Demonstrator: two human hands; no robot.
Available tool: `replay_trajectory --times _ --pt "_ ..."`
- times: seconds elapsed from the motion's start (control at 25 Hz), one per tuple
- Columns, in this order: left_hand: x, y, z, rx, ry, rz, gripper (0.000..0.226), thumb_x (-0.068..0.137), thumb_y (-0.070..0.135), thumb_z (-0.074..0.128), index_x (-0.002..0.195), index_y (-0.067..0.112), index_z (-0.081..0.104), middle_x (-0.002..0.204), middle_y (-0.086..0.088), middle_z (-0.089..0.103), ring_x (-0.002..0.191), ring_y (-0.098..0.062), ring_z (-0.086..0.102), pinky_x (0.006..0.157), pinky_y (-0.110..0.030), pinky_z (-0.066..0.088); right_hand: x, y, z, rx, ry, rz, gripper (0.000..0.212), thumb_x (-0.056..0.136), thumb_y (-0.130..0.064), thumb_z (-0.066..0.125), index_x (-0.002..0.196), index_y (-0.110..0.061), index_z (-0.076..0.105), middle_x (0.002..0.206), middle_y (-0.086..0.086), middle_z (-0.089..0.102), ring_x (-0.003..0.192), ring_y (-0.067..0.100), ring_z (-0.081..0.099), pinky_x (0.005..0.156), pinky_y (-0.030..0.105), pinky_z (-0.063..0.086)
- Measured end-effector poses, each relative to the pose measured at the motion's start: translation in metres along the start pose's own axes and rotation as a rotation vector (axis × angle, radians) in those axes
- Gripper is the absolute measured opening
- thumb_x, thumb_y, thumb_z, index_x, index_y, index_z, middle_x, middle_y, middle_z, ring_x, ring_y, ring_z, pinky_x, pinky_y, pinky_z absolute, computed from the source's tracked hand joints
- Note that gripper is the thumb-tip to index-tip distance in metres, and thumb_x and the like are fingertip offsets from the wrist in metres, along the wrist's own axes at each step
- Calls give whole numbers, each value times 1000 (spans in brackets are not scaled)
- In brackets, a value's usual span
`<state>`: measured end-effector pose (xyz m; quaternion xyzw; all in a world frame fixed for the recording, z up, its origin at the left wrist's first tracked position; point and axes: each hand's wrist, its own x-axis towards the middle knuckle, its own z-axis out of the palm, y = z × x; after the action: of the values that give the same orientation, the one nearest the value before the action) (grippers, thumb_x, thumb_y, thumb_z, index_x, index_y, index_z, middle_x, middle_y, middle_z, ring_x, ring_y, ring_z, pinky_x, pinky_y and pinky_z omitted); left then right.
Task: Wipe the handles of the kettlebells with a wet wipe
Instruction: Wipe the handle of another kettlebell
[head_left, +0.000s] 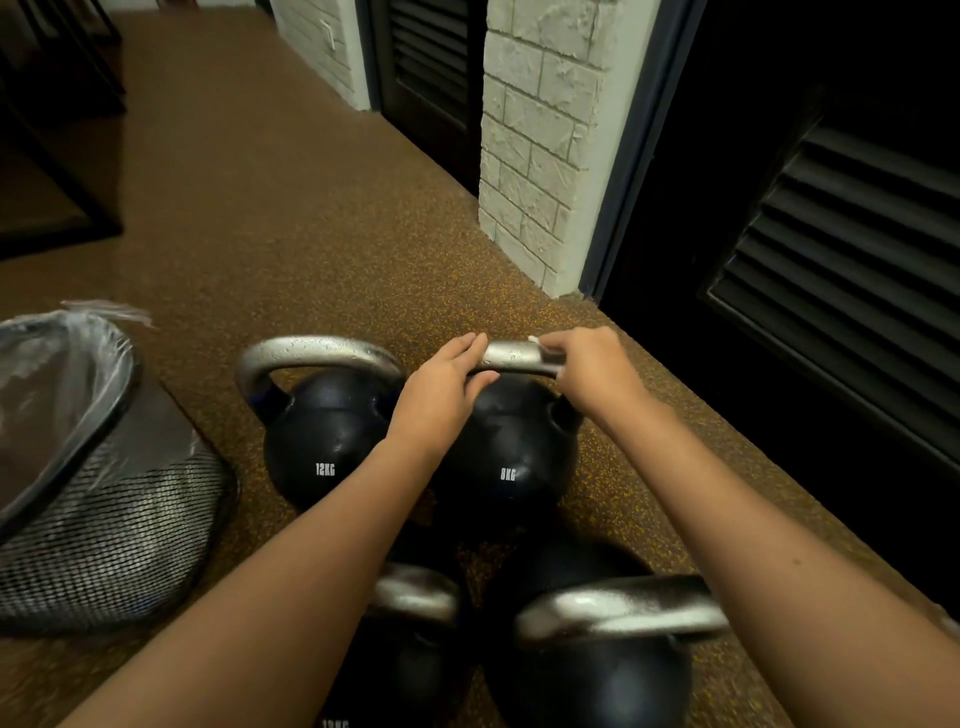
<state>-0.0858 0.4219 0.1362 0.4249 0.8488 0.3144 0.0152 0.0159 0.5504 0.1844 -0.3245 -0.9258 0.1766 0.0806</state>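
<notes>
The fingers of the right hand (582, 371) curl over the right end of the 8KG kettlebell's handle (519, 357), and a scrap of white, most likely the wet wipe (534, 340), peeks out above them; the grip looks meant to press the wipe round the bar so it cleans the whole curve. The left hand (441, 384) grips the left end of the same handle, thumb under and fingers laid over the top, apparently to steady the weight so it does not rock under the rubbing. The 8KG kettlebell (506, 447) stands upright on the speckled floor (291, 244), just beside the 12KG kettlebell (322, 431) on its left, whose handle glistens as if damp. Two more kettlebells (597, 660) stand nearer the person, beneath the forearms, grouped close, probably so each handle can be reached in turn. A lined mesh bin (104, 499) waits at the left, handy for the used wipe.
</notes>
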Motion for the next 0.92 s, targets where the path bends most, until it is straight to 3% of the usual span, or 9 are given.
replay_trajectory --times 0.16,0.36,0.56,0.72,0.92 --pt "1 0 -2 -5 -27 -4 47 92 27 54 137 14 45 144 0 42 132 -13 38 109 -24 29 -14 -2 3 22 -11 -169 48 82 3 52 122 -22 61 128 8 59 118 31 52 99 30 40" --pt "1 -1 -5 -25 -32 12 46 92 24 54 136 13 46 143 -1 43 132 -14 39 109 -24 28 -3 3 4 28 -10 -75 40 81 1 54 108 -26 65 114 10 62 106 34 58 91 33 46" --pt "1 -4 -4 -37 -43 17 45 92 22 54 136 11 46 143 -2 43 133 -15 38 110 -25 27 -13 4 11 -29 -8 -212 53 80 6 52 127 -20 56 133 7 55 122 30 51 106 39 37" --pt "2 -5 -5 -53 -50 6 46 92 22 55 136 12 45 144 -2 42 134 -14 37 112 -25 26 -9 9 8 29 45 -95 47 87 1 51 127 -23 57 135 5 53 123 30 49 105 33 36" --pt "1 -5 -2 -52 -21 22 45 92 20 56 135 11 46 143 -3 44 132 -14 40 110 -23 27 -23 12 16 -121 -71 -198 71 79 6 51 141 -26 38 152 2 30 133 27 40 110 40 32"
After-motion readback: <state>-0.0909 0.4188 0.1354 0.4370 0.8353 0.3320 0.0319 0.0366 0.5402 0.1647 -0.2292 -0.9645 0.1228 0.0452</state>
